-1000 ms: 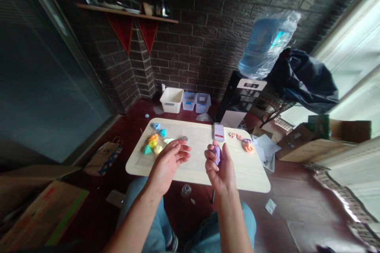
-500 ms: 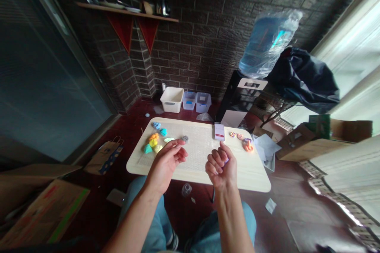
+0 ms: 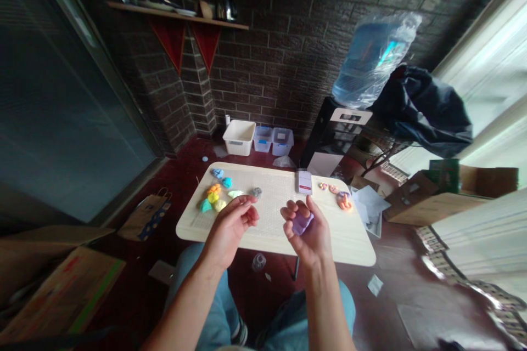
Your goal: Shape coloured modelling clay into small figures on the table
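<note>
L hand (image 3: 228, 227) & R hand (image 3: 316, 238) both bare; forearms (image 3: 195, 293) bare too, right down to btm of view. Jeans (image 3: 222, 304) lt blue, plain, somewhat faded-looking; R leg partly hidden behind R forearm. At L ankle, dark footwear (image 3: 242, 333) w/ pale stripes, sock or shoe, can't tell, blurry. Pale strip (image 3: 230, 348) at btm ctr, poss. clothing, too small to tell.

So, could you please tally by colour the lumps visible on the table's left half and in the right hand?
Blue lumps: 2
Orange lump: 1
Yellow lumps: 2
Green lump: 1
Whitish lump: 1
Grey lump: 1
Purple lump, in the right hand: 1
Total: 9
</note>
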`<action>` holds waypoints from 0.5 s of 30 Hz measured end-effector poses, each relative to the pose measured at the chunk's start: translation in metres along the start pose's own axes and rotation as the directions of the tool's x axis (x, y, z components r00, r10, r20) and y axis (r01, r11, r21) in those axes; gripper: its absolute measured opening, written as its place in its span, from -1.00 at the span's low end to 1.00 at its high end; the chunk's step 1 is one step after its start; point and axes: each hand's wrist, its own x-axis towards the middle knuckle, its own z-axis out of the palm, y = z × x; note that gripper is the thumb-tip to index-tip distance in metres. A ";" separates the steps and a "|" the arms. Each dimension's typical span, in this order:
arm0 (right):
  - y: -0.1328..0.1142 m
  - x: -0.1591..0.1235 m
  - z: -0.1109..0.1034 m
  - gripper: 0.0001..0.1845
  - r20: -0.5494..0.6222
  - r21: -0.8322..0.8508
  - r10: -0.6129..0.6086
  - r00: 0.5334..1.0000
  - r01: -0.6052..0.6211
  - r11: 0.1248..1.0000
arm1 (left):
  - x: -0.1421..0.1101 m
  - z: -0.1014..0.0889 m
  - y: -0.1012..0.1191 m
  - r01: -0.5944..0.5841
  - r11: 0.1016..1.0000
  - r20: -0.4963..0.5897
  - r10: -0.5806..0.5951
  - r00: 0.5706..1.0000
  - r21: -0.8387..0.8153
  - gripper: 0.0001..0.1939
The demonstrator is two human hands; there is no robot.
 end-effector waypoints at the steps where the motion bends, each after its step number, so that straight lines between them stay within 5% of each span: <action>1: 0.000 0.000 -0.001 -0.76 -0.026 0.000 0.002 1.000 -0.002 1.000 | 0.000 0.000 0.000 0.001 1.000 0.000 -0.001 1.000 0.000 -0.88; 8: 0.003 0.004 -0.014 -0.55 -0.065 -0.023 -0.071 0.995 0.070 0.997 | -0.004 -0.004 -0.004 0.017 1.000 -0.014 -0.017 1.000 -0.001 -0.89; 15: 0.006 0.012 -0.027 -0.79 0.128 0.017 -0.062 0.990 0.060 0.998 | -0.005 -0.011 -0.009 0.024 1.000 -0.008 -0.024 1.000 -0.003 -0.90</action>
